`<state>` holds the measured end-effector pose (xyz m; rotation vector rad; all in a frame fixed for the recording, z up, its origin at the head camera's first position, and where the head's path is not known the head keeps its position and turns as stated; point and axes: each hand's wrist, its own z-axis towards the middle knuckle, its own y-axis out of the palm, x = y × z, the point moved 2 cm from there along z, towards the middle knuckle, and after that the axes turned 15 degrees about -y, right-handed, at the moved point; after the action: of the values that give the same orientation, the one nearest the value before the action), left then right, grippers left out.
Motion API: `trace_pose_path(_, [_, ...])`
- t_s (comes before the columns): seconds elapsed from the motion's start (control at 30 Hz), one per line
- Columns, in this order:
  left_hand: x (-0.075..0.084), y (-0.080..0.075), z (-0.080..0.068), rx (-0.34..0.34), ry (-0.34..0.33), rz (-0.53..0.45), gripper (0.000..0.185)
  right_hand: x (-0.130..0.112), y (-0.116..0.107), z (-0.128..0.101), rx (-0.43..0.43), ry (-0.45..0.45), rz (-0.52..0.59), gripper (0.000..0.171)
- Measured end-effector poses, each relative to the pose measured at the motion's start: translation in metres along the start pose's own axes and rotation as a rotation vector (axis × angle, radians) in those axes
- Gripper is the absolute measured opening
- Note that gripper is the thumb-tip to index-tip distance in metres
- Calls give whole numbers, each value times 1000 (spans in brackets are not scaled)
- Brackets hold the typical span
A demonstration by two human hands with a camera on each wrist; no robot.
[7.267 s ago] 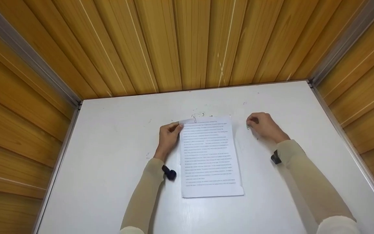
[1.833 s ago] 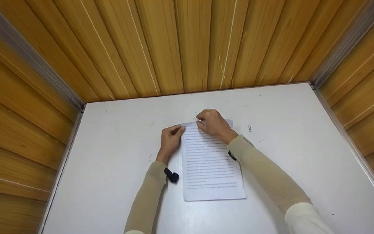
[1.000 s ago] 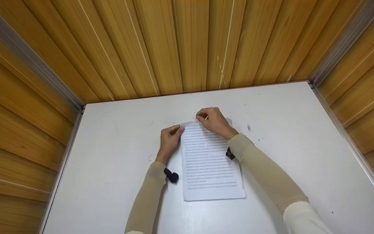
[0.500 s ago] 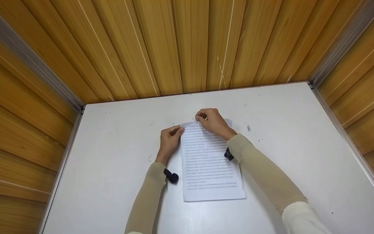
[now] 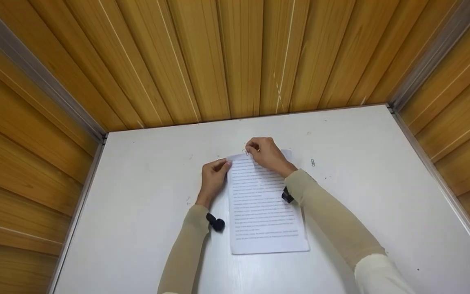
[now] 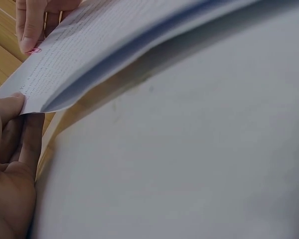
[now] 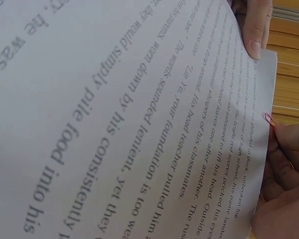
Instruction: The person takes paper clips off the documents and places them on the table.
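Several printed sheets (image 5: 265,212) lie in a stack on the white table, their top edge lifted. My left hand (image 5: 213,179) pinches the stack's top left corner between thumb and fingers; in the left wrist view the thumb (image 6: 11,105) lies on the printed side. At the top edge, my right hand (image 5: 268,155) pinches a small pink paper clip (image 7: 269,118), whose loop overlaps the front of the paper. The clip's other end is hidden by the fingers. A second paper clip (image 5: 312,162), dark-looking, lies on the table right of the stack.
The white table (image 5: 137,204) meets wood-patterned panels (image 5: 243,61) at its back and sides. Small dark marks (image 5: 327,177) dot its surface. Black wrist cameras (image 5: 216,223) sit on both sleeves.
Seven seconds ago my right hand held a dark paper clip right of the stack; that clip now lies there. The right hand has moved left to the top edge. My left hand keeps the corner.
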<state>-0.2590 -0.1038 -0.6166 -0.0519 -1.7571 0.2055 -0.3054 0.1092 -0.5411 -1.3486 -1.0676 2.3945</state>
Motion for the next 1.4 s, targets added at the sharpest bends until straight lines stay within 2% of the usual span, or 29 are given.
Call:
trace_pose_path(0.37, [2,2,-1,33,-42,-13,23,0,-6,-1,34,-12,20,20])
trace_pose_path(0.63, [4,4,-4,55,-54,-29,22,5,-21,-6,57,7,-12,19])
trace_pose_path(0.8, [5,5,-5,79,-54,24,24,10,-32,-14,64,33,-16,18])
trace_pose_path(1.13, [7,9,-5,172,-82,160,23,29,-51,-37,19,51,-55,19])
trace_pose_path(1.4, [16,12,-8,191,-83,260,20,44,-82,-63,23,96,-63,19])
